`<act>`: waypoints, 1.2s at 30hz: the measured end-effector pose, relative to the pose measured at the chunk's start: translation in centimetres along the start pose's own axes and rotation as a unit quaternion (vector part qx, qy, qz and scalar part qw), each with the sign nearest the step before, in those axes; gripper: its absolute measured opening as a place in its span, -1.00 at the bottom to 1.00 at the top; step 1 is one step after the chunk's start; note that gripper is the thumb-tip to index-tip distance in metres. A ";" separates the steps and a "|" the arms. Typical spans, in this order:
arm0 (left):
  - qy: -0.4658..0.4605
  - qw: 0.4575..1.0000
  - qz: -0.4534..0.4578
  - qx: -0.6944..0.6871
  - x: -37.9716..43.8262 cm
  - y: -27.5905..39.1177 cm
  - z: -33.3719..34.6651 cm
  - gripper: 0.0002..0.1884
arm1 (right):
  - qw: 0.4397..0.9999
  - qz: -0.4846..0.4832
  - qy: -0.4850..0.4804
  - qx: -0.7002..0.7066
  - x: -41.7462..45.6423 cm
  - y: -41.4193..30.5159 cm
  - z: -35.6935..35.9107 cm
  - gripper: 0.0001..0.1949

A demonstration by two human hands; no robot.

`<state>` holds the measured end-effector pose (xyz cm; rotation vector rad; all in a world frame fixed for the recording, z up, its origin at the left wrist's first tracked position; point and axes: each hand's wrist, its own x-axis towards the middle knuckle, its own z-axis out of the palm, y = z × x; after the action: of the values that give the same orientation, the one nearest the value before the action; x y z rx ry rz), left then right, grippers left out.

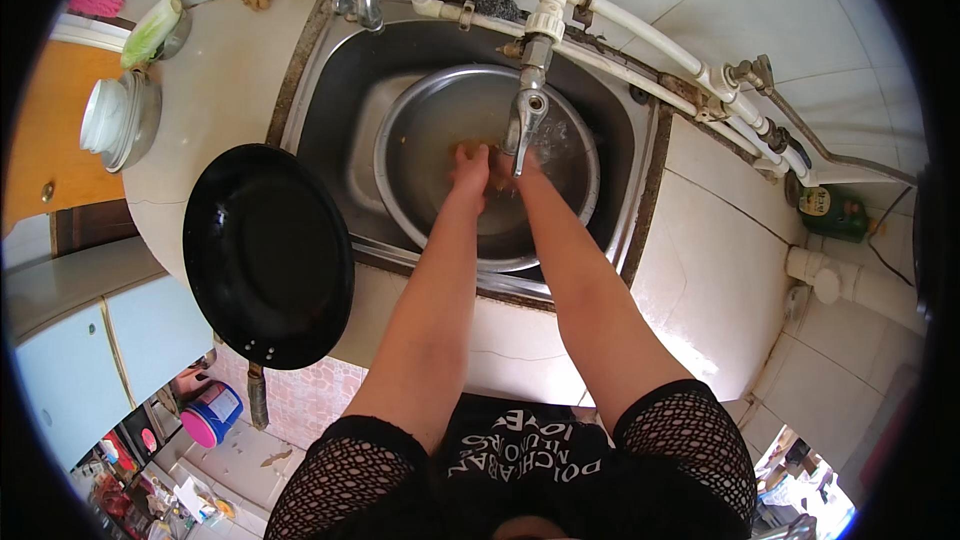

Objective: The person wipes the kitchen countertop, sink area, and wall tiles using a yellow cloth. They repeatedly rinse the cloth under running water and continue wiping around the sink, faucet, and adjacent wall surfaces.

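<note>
A large round metal basin (pixel 388 187) of cloudy water sits in the stainless steel sink (pixel 352 127). Both of my hands are dipped in it. My left hand (pixel 471 171) is at the middle of the basin, touching something brownish just under the surface that I cannot make out. Close on its right, my right hand (pixel 526 165) is partly hidden by the lever tap (pixel 529 116) overhead. Water ripples to the right of the tap. The murky water and the tap hide most of the fingers, so the grip of each hand is unclear.
A black frying pan (pixel 266 255) lies on the counter left of the sink, its handle over the edge. Stacked bowls (pixel 112 120) and a leafy vegetable (pixel 152 31) stand farther left. White pipes (pixel 645 34) run behind the sink; a green bottle (pixel 832 212) is at the right.
</note>
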<state>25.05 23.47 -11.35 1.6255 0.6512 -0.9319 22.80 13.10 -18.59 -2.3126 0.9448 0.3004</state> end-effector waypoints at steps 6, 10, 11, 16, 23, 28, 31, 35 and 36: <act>-0.183 0.905 -0.058 -0.380 6.5 -2.1 -5.1 -0.46 | 0.974 -0.058 -0.098 0.198 -9.5 -10.0 -5.9 -0.57; -0.211 0.897 -0.015 -0.387 3.0 -0.2 -3.9 -0.44 | 0.950 -0.236 0.136 0.149 -12.0 -9.7 -4.2 -0.62; -0.191 0.902 0.003 -0.388 3.5 -0.6 -3.2 -0.44 | 0.960 -0.228 0.117 0.109 -11.4 -9.2 -3.8 -0.64; -0.107 0.943 0.024 -0.313 1.8 0.4 -1.0 -0.48 | 0.981 -0.177 0.070 0.026 -3.7 -5.3 -5.0 -0.69; 0.215 0.929 0.157 0.258 0.0 1.8 -3.9 -0.41 | 0.993 0.019 -0.023 -0.112 1.7 1.1 -2.9 -0.58; -0.024 0.990 -0.039 -0.130 2.6 0.3 -2.4 -0.22 | 0.970 -0.085 -0.057 0.219 -2.3 -3.9 1.2 -0.61; -0.133 0.926 -0.031 -0.352 4.6 0.0 -3.7 -0.29 | 0.974 -0.108 -0.025 0.196 -8.4 -9.4 -3.3 -0.65; -0.161 0.908 0.005 -0.388 0.9 2.0 -4.8 -0.49 | 0.962 -0.119 -0.068 0.238 -11.6 -10.5 -6.7 -0.64; -0.163 0.901 -0.015 -0.402 1.7 1.6 -4.6 -0.52 | 0.962 -0.145 -0.047 0.226 -11.8 -10.7 -6.8 -0.63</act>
<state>28.40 27.40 -11.50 0.7042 0.6987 -0.7788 21.59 21.34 -3.41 -1.9556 0.5446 0.0588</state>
